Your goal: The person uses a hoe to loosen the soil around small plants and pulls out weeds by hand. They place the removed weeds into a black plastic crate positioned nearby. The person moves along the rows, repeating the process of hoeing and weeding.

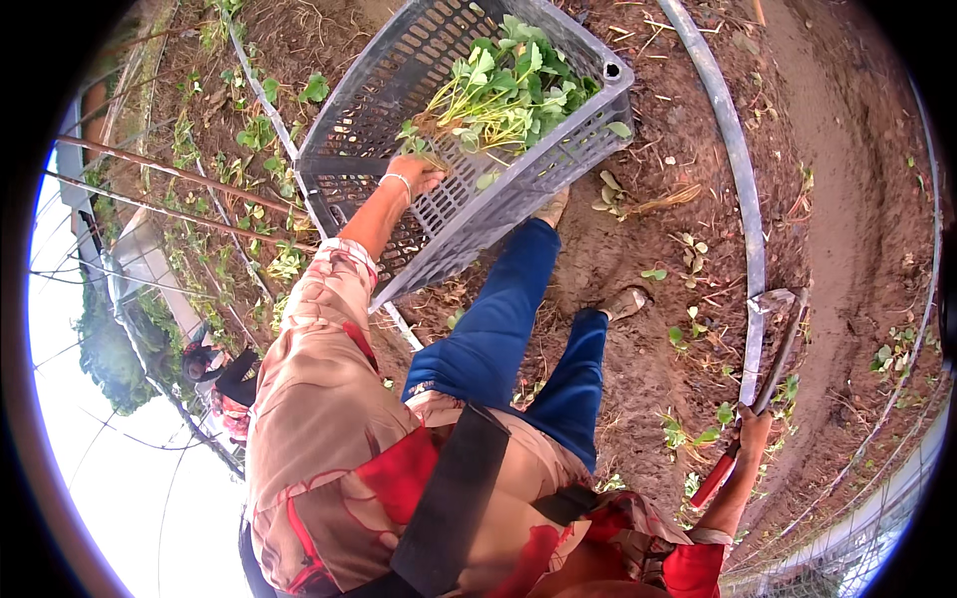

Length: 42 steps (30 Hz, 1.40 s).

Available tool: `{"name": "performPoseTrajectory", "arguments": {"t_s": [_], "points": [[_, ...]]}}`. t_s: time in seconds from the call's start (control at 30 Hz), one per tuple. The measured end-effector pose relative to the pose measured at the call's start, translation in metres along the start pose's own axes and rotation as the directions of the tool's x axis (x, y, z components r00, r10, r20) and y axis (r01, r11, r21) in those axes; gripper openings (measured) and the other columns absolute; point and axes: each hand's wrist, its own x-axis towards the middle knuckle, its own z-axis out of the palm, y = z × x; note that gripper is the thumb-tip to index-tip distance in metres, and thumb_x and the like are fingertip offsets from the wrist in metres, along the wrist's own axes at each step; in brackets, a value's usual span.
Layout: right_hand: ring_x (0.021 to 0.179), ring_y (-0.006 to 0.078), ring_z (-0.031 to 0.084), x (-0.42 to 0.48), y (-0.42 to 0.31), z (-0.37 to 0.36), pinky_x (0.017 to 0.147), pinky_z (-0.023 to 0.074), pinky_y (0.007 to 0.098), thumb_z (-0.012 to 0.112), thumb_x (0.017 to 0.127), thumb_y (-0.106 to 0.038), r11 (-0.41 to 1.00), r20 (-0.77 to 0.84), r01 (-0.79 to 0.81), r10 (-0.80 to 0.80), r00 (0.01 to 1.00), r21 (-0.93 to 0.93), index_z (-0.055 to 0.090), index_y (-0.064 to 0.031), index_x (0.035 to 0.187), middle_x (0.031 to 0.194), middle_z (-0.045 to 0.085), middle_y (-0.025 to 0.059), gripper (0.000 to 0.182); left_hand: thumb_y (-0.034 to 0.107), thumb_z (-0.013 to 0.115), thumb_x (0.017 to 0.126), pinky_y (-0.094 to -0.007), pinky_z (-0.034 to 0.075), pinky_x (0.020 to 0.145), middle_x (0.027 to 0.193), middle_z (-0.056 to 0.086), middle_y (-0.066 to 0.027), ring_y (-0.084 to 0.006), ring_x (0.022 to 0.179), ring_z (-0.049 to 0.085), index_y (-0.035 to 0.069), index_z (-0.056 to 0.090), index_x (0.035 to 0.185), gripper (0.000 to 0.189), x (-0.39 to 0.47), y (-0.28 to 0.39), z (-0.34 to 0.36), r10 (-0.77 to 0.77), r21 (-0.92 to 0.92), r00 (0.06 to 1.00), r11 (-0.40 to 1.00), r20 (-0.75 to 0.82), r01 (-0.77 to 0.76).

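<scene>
My left hand, a white band at its wrist, is inside a grey perforated plastic crate. Its fingers are closed on a small leafy seedling by the root end. A pile of green leafy seedlings with long pale stems lies in the crate's far part, roots towards my hand. Off to the right, my right hand grips a hand hoe with a red handle end. The hoe's muddy head is up beside a grey pipe over the soil bed.
My shoes stand on muddy soil between planted rows. Scattered small plants grow or lie around them. Rusty rods cross the left side. Another person is bent over farther left. A wire mesh runs along the lower right.
</scene>
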Motion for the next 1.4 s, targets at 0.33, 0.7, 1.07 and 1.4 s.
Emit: {"name": "performPoseTrajectory", "arguments": {"t_s": [0.33, 0.7, 1.07, 1.4], "points": [[0.031, 0.013, 0.041, 0.004, 0.047, 0.012, 0.028, 0.0311, 0.0265, 0.058, 0.072, -0.009, 0.992, -0.042, 0.118, -0.117, 0.992, 0.032, 0.044, -0.001, 0.067, 0.047, 0.042, 0.003, 0.017, -0.003, 0.05, 0.078, -0.026, 0.05, 0.065, 0.088, 0.058, -0.0108, -0.0191, 0.072, 0.058, -0.001, 0.051, 0.103, 0.025, -0.118, 0.053, 0.045, 0.328, -0.365, 0.861, 0.913, 0.388, -0.183], [0.055, 0.0286, 0.058, 0.01, 0.097, 0.036, 0.05, 0.045, 0.0374, 0.058, 0.07, -0.014, 0.987, -0.097, 0.048, -0.033, 0.995, 0.156, 0.049, 0.0023, 0.077, 0.059, 0.055, 0.0171, 0.02, -0.001, 0.057, 0.076, -0.0248, 0.046, 0.075, 0.101, 0.054, -0.0106, -0.0162, 0.084, 0.053, 0.002, 0.047, 0.113, 0.038, -0.196, 0.003, 0.225, 0.233, -0.226, 0.567, 0.97, 0.79, -0.083], [0.066, 0.0365, 0.058, 0.017, 0.127, 0.061, 0.058, 0.0449, 0.0391, 0.061, 0.07, -0.016, 0.956, -0.23, 0.294, -0.282, 0.932, 0.021, 0.05, 0.0032, 0.078, 0.067, 0.056, 0.0223, 0.024, 0.001, 0.059, 0.076, -0.023, 0.047, 0.056, 0.082, 0.061, -0.0074, -0.0146, 0.064, 0.058, 0.003, 0.055, 0.093, 0.018, -0.229, -0.091, 0.263, 0.114, 0.017, 0.783, 0.988, 0.612, -0.157], [0.042, 0.0171, 0.047, 0.019, 0.122, 0.064, 0.04, 0.0381, 0.0323, 0.059, 0.069, -0.009, 0.955, -0.174, 0.281, -0.262, 0.949, 0.093, 0.046, 0.0001, 0.071, 0.052, 0.047, 0.007, 0.016, -0.002, 0.055, 0.077, -0.0203, 0.045, 0.052, 0.074, 0.06, -0.004, -0.0103, 0.058, 0.056, 0.002, 0.058, 0.087, 0.012, -0.151, 0.047, 0.088, 0.731, 0.148, 0.679, 0.681, -0.071, -0.717]]}}
